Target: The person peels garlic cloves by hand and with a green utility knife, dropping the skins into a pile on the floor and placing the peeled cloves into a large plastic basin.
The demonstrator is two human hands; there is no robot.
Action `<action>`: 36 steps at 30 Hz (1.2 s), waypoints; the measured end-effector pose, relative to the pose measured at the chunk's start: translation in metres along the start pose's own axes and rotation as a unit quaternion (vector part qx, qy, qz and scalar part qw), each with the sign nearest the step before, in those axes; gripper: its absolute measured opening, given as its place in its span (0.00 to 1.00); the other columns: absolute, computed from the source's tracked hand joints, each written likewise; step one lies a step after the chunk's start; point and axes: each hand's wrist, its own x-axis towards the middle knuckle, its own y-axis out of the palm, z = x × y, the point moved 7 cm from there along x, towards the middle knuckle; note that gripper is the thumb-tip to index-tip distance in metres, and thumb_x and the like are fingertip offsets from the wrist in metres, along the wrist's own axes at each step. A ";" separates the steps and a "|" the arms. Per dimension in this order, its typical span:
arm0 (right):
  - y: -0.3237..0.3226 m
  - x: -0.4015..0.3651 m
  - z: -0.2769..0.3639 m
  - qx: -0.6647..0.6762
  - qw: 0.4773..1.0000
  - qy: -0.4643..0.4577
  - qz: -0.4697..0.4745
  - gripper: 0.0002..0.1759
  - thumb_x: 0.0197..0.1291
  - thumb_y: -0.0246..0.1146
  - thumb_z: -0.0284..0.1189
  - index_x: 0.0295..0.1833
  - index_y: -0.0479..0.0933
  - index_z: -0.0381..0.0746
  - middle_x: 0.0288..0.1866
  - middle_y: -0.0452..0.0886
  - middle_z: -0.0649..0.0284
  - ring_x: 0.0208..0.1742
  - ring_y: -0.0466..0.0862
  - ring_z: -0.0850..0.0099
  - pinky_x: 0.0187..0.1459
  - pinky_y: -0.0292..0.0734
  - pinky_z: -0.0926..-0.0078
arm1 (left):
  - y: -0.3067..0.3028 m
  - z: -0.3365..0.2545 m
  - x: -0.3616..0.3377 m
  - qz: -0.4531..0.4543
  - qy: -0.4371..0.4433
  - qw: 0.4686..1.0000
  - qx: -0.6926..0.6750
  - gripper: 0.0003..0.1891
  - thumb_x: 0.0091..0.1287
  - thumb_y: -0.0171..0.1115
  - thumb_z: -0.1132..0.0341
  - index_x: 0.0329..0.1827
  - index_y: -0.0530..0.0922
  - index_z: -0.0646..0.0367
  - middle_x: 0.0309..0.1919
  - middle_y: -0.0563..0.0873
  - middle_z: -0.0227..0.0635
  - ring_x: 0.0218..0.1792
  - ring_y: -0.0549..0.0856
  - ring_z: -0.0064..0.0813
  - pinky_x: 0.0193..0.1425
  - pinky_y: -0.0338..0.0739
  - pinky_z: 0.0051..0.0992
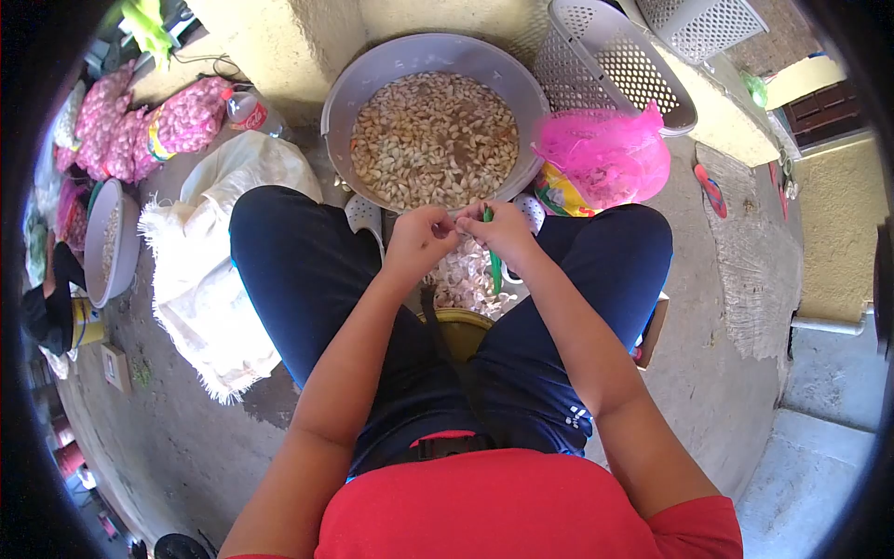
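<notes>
My left hand [421, 240] is closed, its thumb and fingers pinched together, and the tiny thing at the fingertips is too small to make out. My right hand [500, 230] meets it at the fingertips and is closed around a small green-handled knife [495, 270], which points down toward my lap. Just beyond both hands stands a wide grey basin [337, 121] with many peeled garlic cloves [433, 140] in water. Below the hands, thin pale garlic skins [470, 279] lie heaped between my legs, over a yellow container [459, 328].
A pink plastic bag [605, 154] and a perforated grey basket [615, 65] stand right of the basin. At left are a white woven sack [214, 279], a cola bottle [253, 114], pink net bags of garlic [186, 116] and another basin [121, 261]. A slipper [711, 191] lies at right.
</notes>
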 end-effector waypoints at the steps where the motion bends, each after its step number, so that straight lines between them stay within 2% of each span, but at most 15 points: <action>1: 0.000 0.000 -0.001 -0.013 1.000 0.005 0.008 0.09 0.48 0.64 0.31 0.33 0.79 0.37 0.22 0.76 0.68 0.19 0.72 0.81 0.21 0.67 0.82 | 0.001 0.000 0.000 0.006 -0.001 1.000 -0.001 0.06 0.48 0.62 0.72 0.26 0.75 0.65 0.18 0.77 0.33 0.22 0.75 0.18 0.28 0.70 0.20; 3: 0.002 0.001 -0.001 -0.009 1.000 0.011 0.018 0.09 0.48 0.64 0.31 0.33 0.79 0.37 0.21 0.76 0.68 0.20 0.72 0.81 0.22 0.67 0.82 | 0.002 0.001 0.000 0.017 -0.001 1.000 -0.002 0.06 0.47 0.61 0.72 0.25 0.75 0.65 0.17 0.77 0.32 0.21 0.74 0.18 0.27 0.70 0.20; 9: 0.007 -0.004 0.007 0.129 0.990 0.030 0.049 0.08 0.50 0.62 0.28 0.34 0.78 0.35 0.22 0.75 0.69 0.20 0.70 0.82 0.23 0.64 0.85 | 0.005 0.015 0.001 0.018 -0.093 0.993 -0.063 0.05 0.52 0.59 0.71 0.28 0.75 0.64 0.18 0.75 0.27 0.21 0.74 0.15 0.26 0.69 0.17; 12: 0.006 -0.005 0.009 0.191 0.979 0.049 0.055 0.08 0.51 0.62 0.25 0.37 0.76 0.32 0.26 0.76 0.68 0.21 0.68 0.84 0.24 0.63 0.87 | 0.011 0.024 -0.001 0.041 -0.197 0.957 -0.210 0.06 0.56 0.58 0.69 0.33 0.75 0.62 0.22 0.76 0.26 0.23 0.74 0.15 0.26 0.71 0.17; 15: 0.003 -0.002 0.005 0.200 0.978 0.042 0.038 0.09 0.51 0.62 0.24 0.38 0.75 0.32 0.27 0.77 0.67 0.21 0.69 0.83 0.24 0.63 0.87 | 0.013 0.025 -0.001 0.052 -0.207 0.949 -0.232 0.07 0.58 0.58 0.67 0.35 0.75 0.61 0.24 0.77 0.27 0.24 0.75 0.16 0.27 0.73 0.18; 21: 0.000 -0.006 0.008 0.169 0.985 0.038 0.024 0.10 0.51 0.62 0.24 0.39 0.74 0.32 0.26 0.76 0.67 0.21 0.69 0.83 0.24 0.63 0.87 | 0.011 0.023 0.000 0.032 -0.146 0.971 -0.188 0.09 0.54 0.62 0.67 0.32 0.77 0.65 0.22 0.79 0.30 0.22 0.75 0.14 0.25 0.69 0.17; 23: -0.001 -0.004 0.004 0.148 0.988 0.043 0.025 0.10 0.51 0.62 0.24 0.39 0.74 0.32 0.26 0.76 0.67 0.21 0.69 0.84 0.23 0.62 0.87 | 0.011 0.021 0.000 0.052 -0.130 0.978 -0.158 0.08 0.56 0.61 0.67 0.34 0.76 0.63 0.23 0.78 0.28 0.23 0.75 0.14 0.25 0.71 0.16; 27: 0.000 -0.003 0.004 0.131 0.990 0.034 0.045 0.08 0.50 0.62 0.28 0.35 0.78 0.36 0.21 0.75 0.70 0.19 0.69 0.83 0.22 0.64 0.85 | 0.012 0.018 0.002 0.077 -0.093 0.982 -0.145 0.08 0.57 0.60 0.67 0.33 0.75 0.62 0.24 0.77 0.27 0.24 0.75 0.14 0.25 0.71 0.16; 36: 0.006 -0.007 0.010 0.197 0.973 0.042 0.115 0.10 0.50 0.63 0.28 0.38 0.76 0.33 0.21 0.74 0.71 0.18 0.67 0.84 0.20 0.61 0.87 | 0.013 0.012 -0.002 0.075 -0.185 0.942 -0.271 0.07 0.57 0.60 0.67 0.29 0.75 0.62 0.21 0.76 0.27 0.20 0.72 0.13 0.23 0.67 0.16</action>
